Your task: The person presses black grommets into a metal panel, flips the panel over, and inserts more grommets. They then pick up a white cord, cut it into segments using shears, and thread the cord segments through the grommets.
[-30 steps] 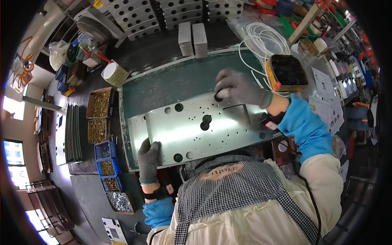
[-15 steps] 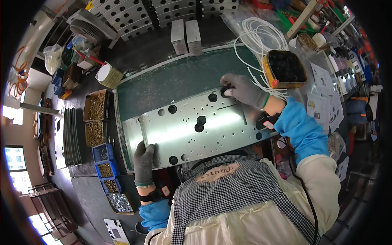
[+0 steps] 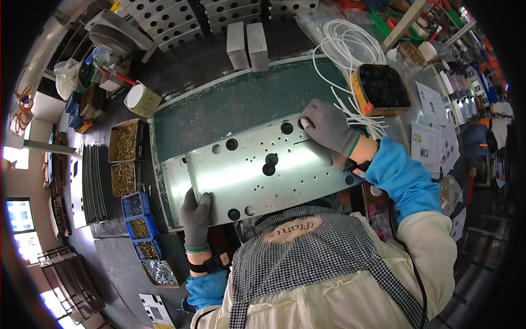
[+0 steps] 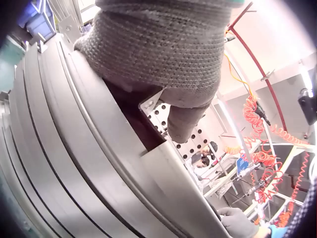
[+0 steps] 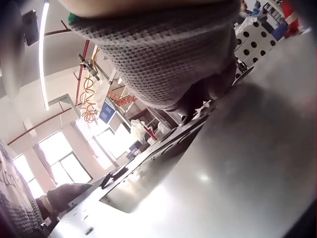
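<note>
A long silvery perforated metal panel (image 3: 246, 181) lies on the green work surface, with black round plugs (image 3: 232, 144) in several of its holes. At the panel's left end, my gloved left hand (image 3: 195, 222) holds the raised lip, thumb on the near side; the left wrist view shows this hand (image 4: 163, 54) over the panel's bent edge. My gloved right hand (image 3: 330, 126) is at the upper right edge, fingers curled over a black plug (image 3: 301, 124) that they partly cover. In the right wrist view its fingertips (image 5: 210, 89) touch the panel's edge, the plug hidden.
At the upper right stand a tin of black parts (image 3: 381, 89) and coiled white tubing (image 3: 350, 46). Two metal stacks (image 3: 236, 46) stand behind the green surface. Left are cartons of brass parts (image 3: 126, 140), blue bins (image 3: 135, 205) and a white tub (image 3: 139, 98).
My right hand has moved right along the panel's far edge, from the neighbouring plug to this one, and its fingers now lie lower over it. The left hand remains at the lip.
</note>
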Tool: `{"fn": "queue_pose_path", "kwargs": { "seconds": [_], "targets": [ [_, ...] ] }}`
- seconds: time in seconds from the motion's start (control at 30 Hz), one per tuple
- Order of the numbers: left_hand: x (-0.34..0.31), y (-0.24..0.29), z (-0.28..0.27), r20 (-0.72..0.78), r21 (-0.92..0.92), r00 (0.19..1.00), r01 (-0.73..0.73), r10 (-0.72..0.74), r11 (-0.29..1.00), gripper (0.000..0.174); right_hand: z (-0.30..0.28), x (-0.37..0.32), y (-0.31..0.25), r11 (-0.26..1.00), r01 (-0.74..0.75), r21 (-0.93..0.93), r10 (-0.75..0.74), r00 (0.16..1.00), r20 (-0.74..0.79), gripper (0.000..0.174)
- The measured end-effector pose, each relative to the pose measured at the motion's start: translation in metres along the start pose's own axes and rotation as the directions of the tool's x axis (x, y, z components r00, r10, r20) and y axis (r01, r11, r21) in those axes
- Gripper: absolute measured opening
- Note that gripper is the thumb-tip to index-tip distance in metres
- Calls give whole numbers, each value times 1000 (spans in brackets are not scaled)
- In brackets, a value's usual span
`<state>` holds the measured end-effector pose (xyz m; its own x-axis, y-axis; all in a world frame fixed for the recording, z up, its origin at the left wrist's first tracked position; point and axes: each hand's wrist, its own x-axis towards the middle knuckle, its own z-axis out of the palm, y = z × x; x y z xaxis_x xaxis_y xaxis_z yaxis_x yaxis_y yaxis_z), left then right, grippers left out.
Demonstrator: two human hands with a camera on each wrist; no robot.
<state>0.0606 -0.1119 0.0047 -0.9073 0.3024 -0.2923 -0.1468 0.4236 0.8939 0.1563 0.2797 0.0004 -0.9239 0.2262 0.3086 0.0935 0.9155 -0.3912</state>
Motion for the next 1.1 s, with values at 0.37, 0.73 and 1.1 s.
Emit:
{"fn": "queue_pose_path", "kwargs": {
  "seconds": [0.37,0.73,1.1],
  "targets": [
    [0,1,2,-57,45,998,28,-25,999,28,-10,16,23,965,223,135,-250,939,238,19],
    [3,-12,3,-95,4,995,11,-11,1000,34,-20,87,43,950,-251,183,-12,559,829,37],
    [0,2,8,-140,70,987,91,-81,993,30,-12,116,40,905,-425,31,124,332,935,33]
  ]
}}
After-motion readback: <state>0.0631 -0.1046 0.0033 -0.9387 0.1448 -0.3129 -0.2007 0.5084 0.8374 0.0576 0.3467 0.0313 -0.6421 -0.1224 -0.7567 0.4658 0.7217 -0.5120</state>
